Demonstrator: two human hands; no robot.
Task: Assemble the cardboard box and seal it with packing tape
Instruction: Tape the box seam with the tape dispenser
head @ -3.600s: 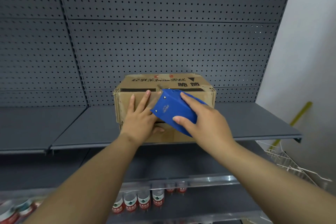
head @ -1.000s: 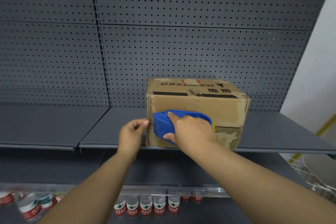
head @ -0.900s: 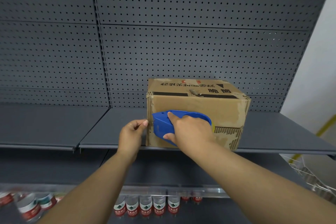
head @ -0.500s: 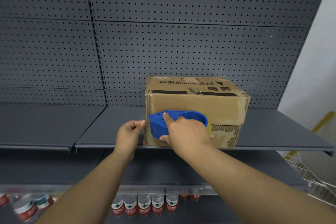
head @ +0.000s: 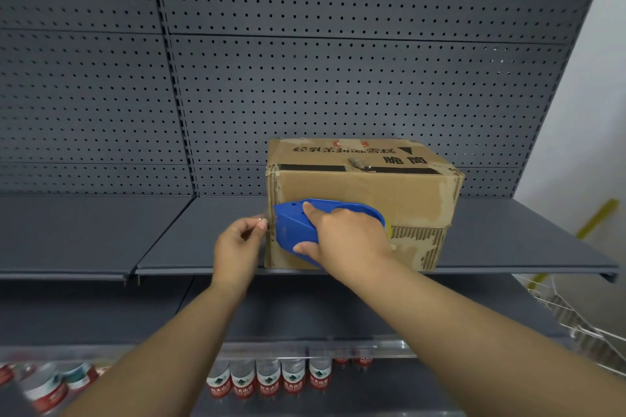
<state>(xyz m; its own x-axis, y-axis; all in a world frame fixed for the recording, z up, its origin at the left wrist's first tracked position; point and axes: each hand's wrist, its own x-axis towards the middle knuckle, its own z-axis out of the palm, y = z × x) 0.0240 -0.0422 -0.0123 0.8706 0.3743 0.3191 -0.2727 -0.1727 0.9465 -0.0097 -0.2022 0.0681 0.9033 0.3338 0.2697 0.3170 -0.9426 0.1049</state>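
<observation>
A worn brown cardboard box (head: 406, 193) with black printed characters on top stands on the grey shelf (head: 169, 247), flush with its front edge. My right hand (head: 345, 237) grips a blue tape dispenser (head: 294, 227) pressed flat against the box's front face near its left corner. My left hand (head: 238, 240) hovers just left of that corner, thumb and forefinger pinched on the clear tape end coming out of the dispenser. The tape itself is barely visible.
A grey perforated back panel (head: 305, 78) rises behind the box. Below, a lower shelf carries a row of water bottles (head: 267, 379) with red labels. A white wire basket (head: 582, 318) juts out at the lower right, beside a white wall with a yellow stick (head: 596, 217).
Since 3.6 s ago the box was turned and the dispenser moved from its top down to the front face's left corner. In the last second both hands barely moved.
</observation>
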